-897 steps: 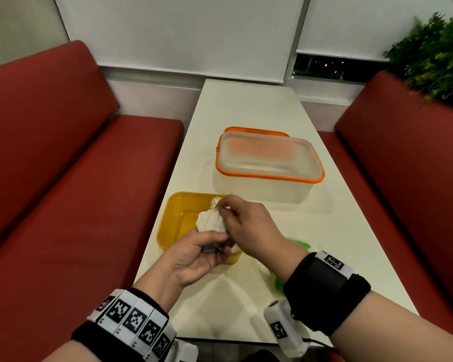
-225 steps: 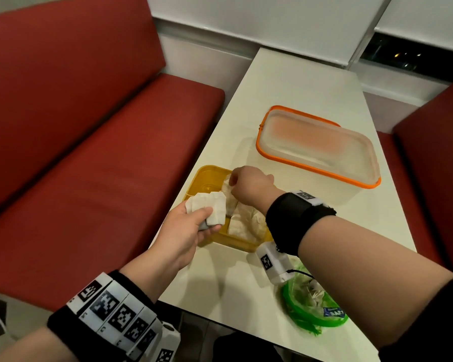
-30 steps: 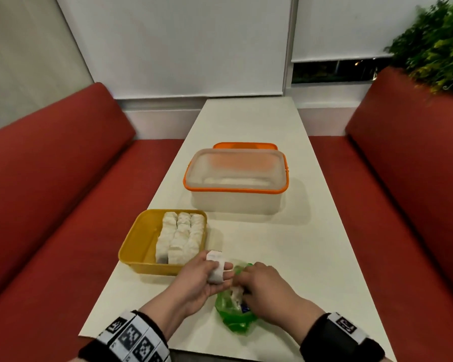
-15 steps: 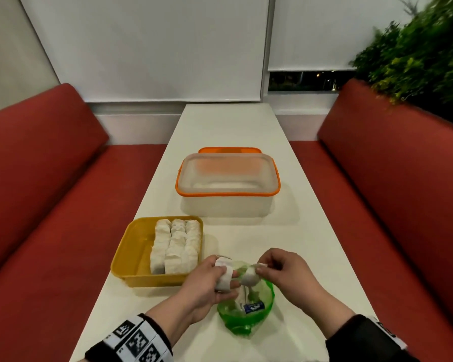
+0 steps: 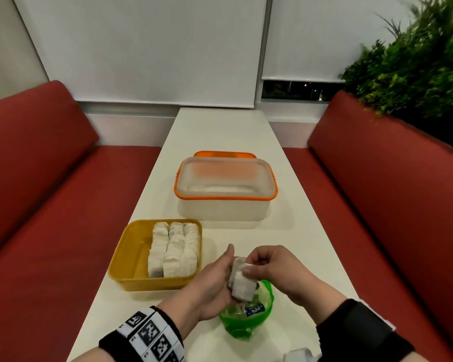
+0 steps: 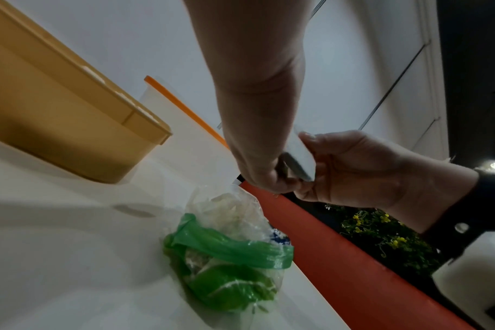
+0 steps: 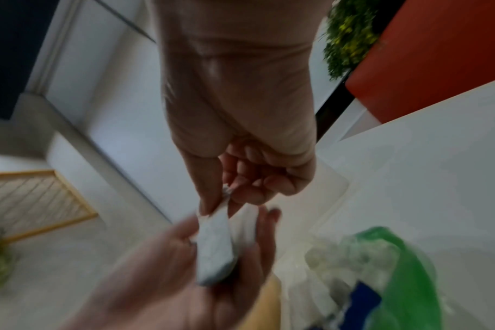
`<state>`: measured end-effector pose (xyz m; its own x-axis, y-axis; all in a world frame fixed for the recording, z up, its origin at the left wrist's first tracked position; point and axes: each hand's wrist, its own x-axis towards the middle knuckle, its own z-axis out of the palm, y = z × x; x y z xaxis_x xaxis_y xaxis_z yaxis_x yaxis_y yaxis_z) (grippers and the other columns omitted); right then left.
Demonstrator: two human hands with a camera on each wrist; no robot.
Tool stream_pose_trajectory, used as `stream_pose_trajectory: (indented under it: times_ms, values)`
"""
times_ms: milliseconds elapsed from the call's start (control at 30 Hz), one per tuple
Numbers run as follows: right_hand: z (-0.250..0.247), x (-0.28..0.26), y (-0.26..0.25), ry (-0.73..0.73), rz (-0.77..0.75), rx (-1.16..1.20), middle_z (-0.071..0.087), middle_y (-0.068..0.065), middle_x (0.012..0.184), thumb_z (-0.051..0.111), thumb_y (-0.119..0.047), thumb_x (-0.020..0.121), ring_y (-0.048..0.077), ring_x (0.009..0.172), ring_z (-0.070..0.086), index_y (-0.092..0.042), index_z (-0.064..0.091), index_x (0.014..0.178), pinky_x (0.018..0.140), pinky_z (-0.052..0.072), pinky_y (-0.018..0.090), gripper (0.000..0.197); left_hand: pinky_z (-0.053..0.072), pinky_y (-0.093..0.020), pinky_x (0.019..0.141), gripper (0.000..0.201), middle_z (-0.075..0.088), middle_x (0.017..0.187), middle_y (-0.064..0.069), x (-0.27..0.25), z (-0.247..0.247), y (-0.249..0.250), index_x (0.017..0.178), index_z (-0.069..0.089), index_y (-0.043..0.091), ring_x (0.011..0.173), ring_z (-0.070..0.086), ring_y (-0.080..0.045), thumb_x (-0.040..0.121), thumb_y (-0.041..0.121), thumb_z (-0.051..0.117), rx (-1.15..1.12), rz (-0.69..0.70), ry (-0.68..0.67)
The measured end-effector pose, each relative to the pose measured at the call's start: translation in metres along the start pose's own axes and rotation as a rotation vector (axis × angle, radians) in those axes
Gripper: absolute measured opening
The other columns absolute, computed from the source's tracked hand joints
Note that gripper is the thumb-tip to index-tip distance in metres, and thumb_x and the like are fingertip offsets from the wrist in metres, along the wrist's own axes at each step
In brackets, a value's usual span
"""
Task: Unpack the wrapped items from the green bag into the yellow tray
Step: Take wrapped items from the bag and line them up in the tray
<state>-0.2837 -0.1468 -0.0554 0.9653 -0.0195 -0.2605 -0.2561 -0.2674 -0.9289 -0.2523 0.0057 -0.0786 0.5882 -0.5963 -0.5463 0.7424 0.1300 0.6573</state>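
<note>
Pinching 1 wrapped item (image 5: 242, 282) upright above the green bag (image 5: 246, 318), the right hand (image 5: 272, 270) presses it into the left hand (image 5: 215, 286), whose grip cups it; yellow tray (image 5: 131, 257) lies left, nearer that hand.

Head view down the table (image 5: 246, 231), wrist views upward, close, sharing hands

Little can be read here. Low in the middle of the head view, a small blue label (image 5: 255, 308) inside the green bag (image 5: 246, 327) carries pale marks that look like characters, but they are too small and blurred to make out. At the lower left of that view, the wristband (image 5: 152, 335) on the left arm bears black-and-white square code markers, which are patterns and not letters or numbers.
</note>
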Motion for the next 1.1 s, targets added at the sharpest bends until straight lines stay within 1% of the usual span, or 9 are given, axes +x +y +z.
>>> stream_pose_trajectory:
  times_ms: [67,200,367,467,600,733,833,1000,1100]
  values:
    - [0.008,0.005,0.002,0.015,-0.006,-0.054,0.063,0.002,0.066,0.071,-0.002,0.078,0.012,0.061,0.059,-0.011,0.065,0.071,0.06,0.05,0.024,0.012,0.054,-0.036,0.073,0.044,0.065,0.097,-0.013,-0.005,-0.001,-0.001,0.121,0.057,0.008,0.083,0.063,-0.025,0.097,0.043,0.043,0.004,-0.003,-0.077]
    - [0.01,0.012,0.009,0.106,-0.079,-0.19,0.063,-0.006,0.078,0.067,-0.008,0.079,0.003,0.058,0.054,-0.022,0.065,0.085,0.057,0.044,0.015,0.015,0.057,-0.036,0.064,0.035,0.064,0.097,-0.02,-0.008,-0.013,-0.007,0.126,0.049,0.002,0.078,0.064,-0.027,0.093,-0.007,0.042,-0.042,0.052,-0.018]
    - [-0.004,0.009,0.038,-0.062,-0.262,-0.908,0.059,-0.013,0.093,0.058,-0.018,0.08,0.009,0.09,0.051,-0.029,0.066,0.096,0.075,0.038,0.021,0.021,0.057,-0.031,0.051,0.026,0.066,0.093,-0.023,-0.014,-0.025,-0.005,0.117,0.051,0.005,0.074,0.063,-0.027,0.097,-0.004,0.036,-0.136,0.093,0.17]
    - [0.002,0.008,0.052,-0.138,-0.385,-1.062,0.061,-0.005,0.103,0.055,-0.024,0.079,0.021,0.097,0.051,-0.028,0.068,0.099,0.078,0.037,0.032,0.024,0.054,-0.025,0.048,0.019,0.066,0.091,-0.02,-0.018,-0.023,-0.004,0.113,0.053,0.003,0.073,0.063,-0.024,0.095,0.001,0.047,-0.094,0.096,0.214]
    - [0.01,0.012,0.055,-0.143,-0.474,-1.123,0.062,-0.007,0.089,0.061,-0.024,0.069,0.023,0.082,0.058,-0.029,0.066,0.08,0.064,0.037,0.032,0.013,0.053,-0.023,0.05,0.02,0.066,0.092,-0.019,-0.024,-0.023,-0.003,0.112,0.053,0.001,0.074,0.063,-0.023,0.093,-0.003,0.048,-0.039,0.12,0.247]
    - [0.015,0.016,0.053,-0.154,-0.538,-1.162,0.056,-0.005,0.114,0.053,-0.022,0.08,0.023,0.102,0.05,-0.028,0.062,0.106,0.077,0.033,0.034,0.028,0.054,-0.023,0.052,0.026,0.065,0.095,-0.021,-0.027,-0.026,-0.001,0.118,0.051,0.002,0.075,0.063,-0.023,0.094,-0.004,0.046,-0.011,0.141,0.276]
    - [0.015,0.017,0.05,-0.181,-0.548,-1.198,0.059,-0.001,0.112,0.052,-0.021,0.08,0.027,0.105,0.049,-0.022,0.065,0.1,0.076,0.03,0.035,0.023,0.053,-0.023,0.052,0.024,0.064,0.093,-0.019,-0.027,-0.023,-0.001,0.116,0.052,0.003,0.074,0.061,-0.022,0.094,-0.004,0.046,0.023,0.147,0.273]
    - [0.007,0.012,0.05,-0.121,-0.417,-0.962,0.063,-0.003,0.096,0.057,-0.024,0.081,0.017,0.101,0.05,-0.024,0.066,0.091,0.077,0.031,0.027,0.013,0.047,-0.022,0.049,0.02,0.064,0.088,-0.015,-0.022,-0.018,-0.006,0.112,0.055,0.006,0.066,0.056,-0.017,0.095,0.001,0.046,0.105,0.13,0.302]
    - [-0.001,0.006,0.046,0.009,-0.279,-0.613,0.061,-0.006,0.087,0.066,-0.025,0.081,0.008,0.086,0.055,-0.031,0.062,0.079,0.075,0.04,0.02,0.007,0.045,-0.022,0.047,0.016,0.067,0.087,-0.016,-0.017,-0.018,-0.005,0.112,0.052,0.008,0.062,0.057,-0.017,0.097,0.011,0.048,0.067,0.14,0.352]
